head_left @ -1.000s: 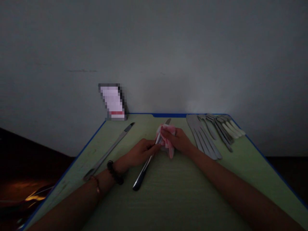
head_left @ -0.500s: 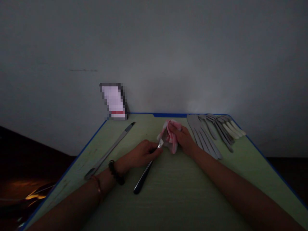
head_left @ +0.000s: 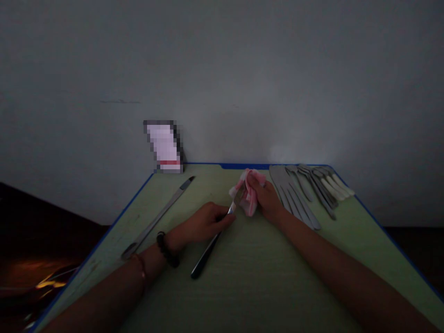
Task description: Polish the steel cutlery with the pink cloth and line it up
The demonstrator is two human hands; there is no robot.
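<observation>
My left hand (head_left: 214,221) is closed around the middle of a shiny metal table knife (head_left: 206,256), whose handle slants down toward me. In my right hand (head_left: 266,196) is a bunched pink and white cloth (head_left: 249,206), pinched under the thumb. The cloth wraps round the far part of the blade, so the knife's tip is hidden. Left of my hands, another long metal piece of cutlery (head_left: 163,210) lies slanted on the table, its near end beside my left wrist.
Several table knives (head_left: 294,203) lie side by side at the right on the pale green table (head_left: 263,282). Beyond them are several spoons (head_left: 321,189) and pieces with white handles (head_left: 335,182). A blurred-out phone-like screen (head_left: 164,143) leans on the wall at the back left.
My right hand with the cloth has slid away from me and slightly right along the blade, baring more metal near my left fingers. The left hand has barely shifted.
</observation>
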